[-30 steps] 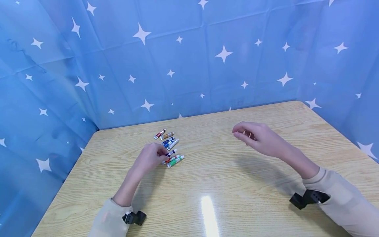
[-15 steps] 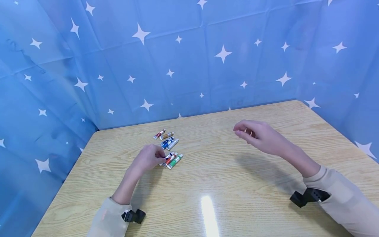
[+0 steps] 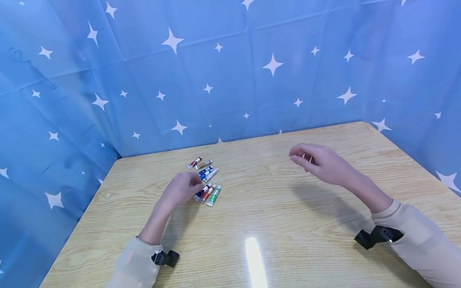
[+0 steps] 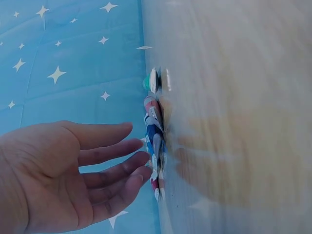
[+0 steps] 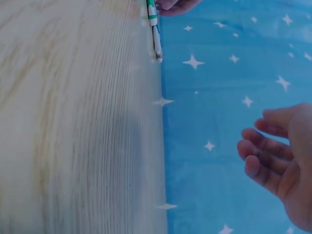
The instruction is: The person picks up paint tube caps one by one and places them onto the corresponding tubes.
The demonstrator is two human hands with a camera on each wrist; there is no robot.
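Nearest your left fingers (image 4: 105,155) you have a navy tube (image 3: 204,191), then a red-orange tube (image 3: 207,193) and a green-and-white tube (image 3: 214,195). Beyond your fingertips lie blue tubes (image 3: 206,173), a silvery tube (image 3: 211,175), a golden-brown tube (image 3: 204,164) and a dark-red tube (image 3: 195,162). Beneath your fingers, the tabletop (image 3: 288,248) is pale, streaky woodgrain; behind them, the curtain (image 3: 223,104) is blue with white stars.

On one wooden table (image 3: 273,216) I count at least eight tubes (image 3: 214,196). Above it are my left hand (image 3: 179,189) and right hand (image 3: 321,163), two in all, with two sleeves (image 3: 419,242) and two black devices (image 3: 379,237).
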